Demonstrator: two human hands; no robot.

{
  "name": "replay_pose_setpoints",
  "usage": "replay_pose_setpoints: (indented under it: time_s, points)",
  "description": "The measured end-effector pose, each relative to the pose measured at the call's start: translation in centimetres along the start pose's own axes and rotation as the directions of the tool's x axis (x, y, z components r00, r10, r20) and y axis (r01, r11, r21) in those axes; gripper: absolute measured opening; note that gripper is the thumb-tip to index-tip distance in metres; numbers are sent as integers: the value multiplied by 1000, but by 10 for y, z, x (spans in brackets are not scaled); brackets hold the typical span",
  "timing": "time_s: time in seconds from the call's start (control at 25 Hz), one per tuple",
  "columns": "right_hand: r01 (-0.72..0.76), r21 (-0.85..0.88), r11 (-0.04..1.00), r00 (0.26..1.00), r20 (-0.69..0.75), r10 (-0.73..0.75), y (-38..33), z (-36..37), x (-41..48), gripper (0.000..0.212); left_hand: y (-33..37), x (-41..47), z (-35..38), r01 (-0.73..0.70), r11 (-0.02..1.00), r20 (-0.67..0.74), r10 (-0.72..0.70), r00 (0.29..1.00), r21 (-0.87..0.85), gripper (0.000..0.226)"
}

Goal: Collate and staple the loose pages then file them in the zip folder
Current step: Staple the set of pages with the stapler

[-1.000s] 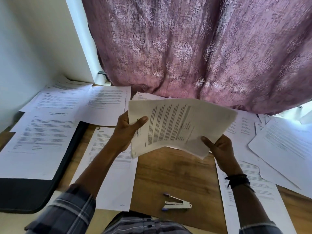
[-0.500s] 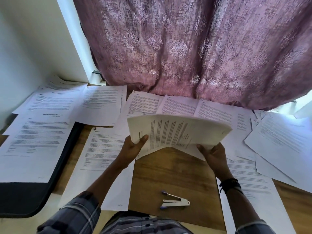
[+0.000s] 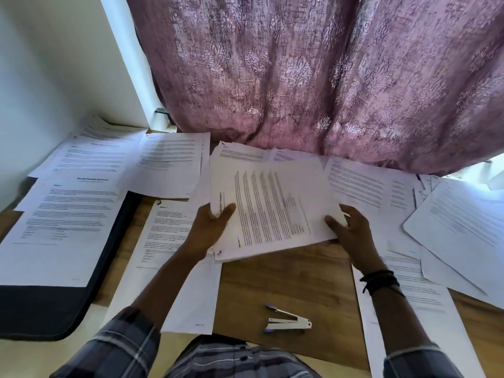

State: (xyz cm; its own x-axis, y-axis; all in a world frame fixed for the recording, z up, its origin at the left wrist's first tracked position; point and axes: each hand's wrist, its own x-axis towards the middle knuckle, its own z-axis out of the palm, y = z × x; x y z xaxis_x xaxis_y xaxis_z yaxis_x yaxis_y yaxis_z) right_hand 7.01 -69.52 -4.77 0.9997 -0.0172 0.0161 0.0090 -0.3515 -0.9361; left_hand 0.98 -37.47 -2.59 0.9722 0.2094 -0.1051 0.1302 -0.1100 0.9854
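Note:
A stack of printed pages lies flat over the middle of the wooden table, turned sideways. My left hand grips its left edge with the thumb on top. My right hand holds the stack's right edge, thumb on the top sheet. A small silver stapler with purple ends lies on the bare wood near me, apart from both hands. The black zip folder lies at the left with a printed sheet on it.
Loose printed sheets cover the back and both sides of the table. More sheets overlap at the right. A purple patterned curtain hangs behind the table. A white wall stands at the left.
Both hands have lowered the stack from mid-air down toward the table, and the pages have flattened out. The stapler and folder stay where they were.

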Motion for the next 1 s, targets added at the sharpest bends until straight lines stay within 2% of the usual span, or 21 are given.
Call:
replay_pose_setpoints:
  time_s: [0.12,0.24,0.4,0.6,0.72,1.0]
  points:
    - [-76,-75,994,993,87,82,5,6,-1,36,-25,-10,10,226,974,-81,-226,971,0,26]
    - [-131,-88,987,986,95,139,11,11,-6,35,-28,-23,17,270,960,-140,-279,950,-79,25]
    - [-199,-63,978,977,62,203,15,7,-9,37,-34,-53,4,330,939,-144,-341,929,-97,54]
    - [-188,-109,976,981,29,193,13,8,-12,39,-40,-76,-6,352,930,5,-353,936,-111,19]
    - [-194,-128,973,980,17,198,12,9,-13,39,-42,-82,-4,371,922,12,-372,928,-109,24]
    - [-176,-192,966,984,7,181,15,11,-12,40,-44,-88,4,321,947,-87,-322,943,-19,31]
